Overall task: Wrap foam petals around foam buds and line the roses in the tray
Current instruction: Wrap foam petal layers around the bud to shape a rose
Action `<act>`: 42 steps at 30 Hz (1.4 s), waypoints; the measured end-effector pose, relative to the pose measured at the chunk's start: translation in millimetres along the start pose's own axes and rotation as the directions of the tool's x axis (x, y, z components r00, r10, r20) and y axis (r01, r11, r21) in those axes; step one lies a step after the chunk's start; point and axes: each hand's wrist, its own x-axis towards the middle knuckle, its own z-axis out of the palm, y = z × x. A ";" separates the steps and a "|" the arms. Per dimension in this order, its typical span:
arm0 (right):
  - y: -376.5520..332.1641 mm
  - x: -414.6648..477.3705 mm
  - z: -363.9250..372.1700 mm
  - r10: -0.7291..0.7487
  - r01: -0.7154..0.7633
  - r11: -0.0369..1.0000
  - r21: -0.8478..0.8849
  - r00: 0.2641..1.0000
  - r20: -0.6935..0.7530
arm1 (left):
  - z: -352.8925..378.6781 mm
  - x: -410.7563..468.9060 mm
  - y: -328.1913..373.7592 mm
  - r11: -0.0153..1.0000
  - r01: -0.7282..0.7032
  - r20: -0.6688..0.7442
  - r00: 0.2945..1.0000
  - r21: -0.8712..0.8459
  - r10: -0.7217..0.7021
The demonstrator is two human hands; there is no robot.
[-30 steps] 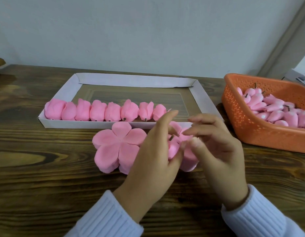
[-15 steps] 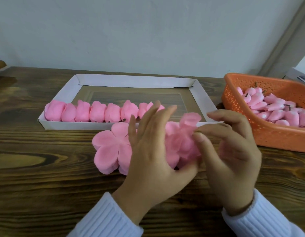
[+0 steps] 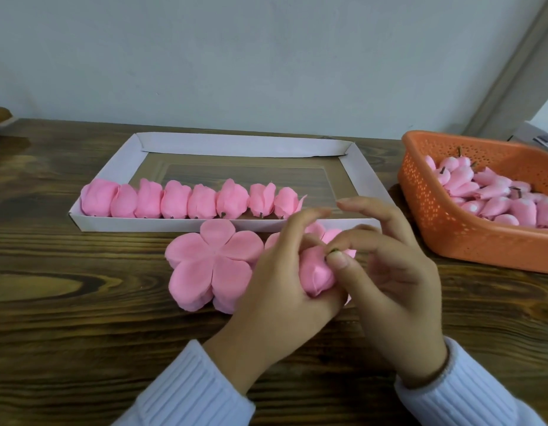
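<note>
An orange basket [image 3: 444,229] of foam buds [image 3: 481,192] stands at the right of the dark wood worktop [image 3: 82,302], near the white tray [image 3: 143,224]. Eight wrapped roses [image 3: 189,202] line the tray's front wall. A stack of flat petals [image 3: 211,265] lies just before it, partly hidden by the left hand [image 3: 278,281]. That hand cups a ninth rose [image 3: 315,272]. The right hand [image 3: 398,287] pinches its dark stem end with the other fingers spread.

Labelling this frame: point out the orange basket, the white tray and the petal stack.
orange basket [image 3: 469,244], head view, front wall.
white tray [image 3: 235,146], head view, far rim.
petal stack [image 3: 215,256], head view, top centre.
</note>
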 end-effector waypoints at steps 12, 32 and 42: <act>2.8 -1.8 1.4 0.028 -0.025 0.995 0.095 0.999 -0.024 | 4.0 -0.9 -0.3 0.999 -0.012 -0.011 1.000 -0.031 0.012; 5.2 -6.4 7.6 0.250 -0.240 0.933 0.269 0.968 -0.003 | 7.0 -2.0 -6.2 0.992 -0.124 0.008 0.992 0.027 0.124; 8.2 -3.0 2.4 0.282 -0.283 0.900 0.331 0.958 0.051 | -0.1 0.8 8.8 0.983 -0.106 -0.154 0.985 -0.147 0.083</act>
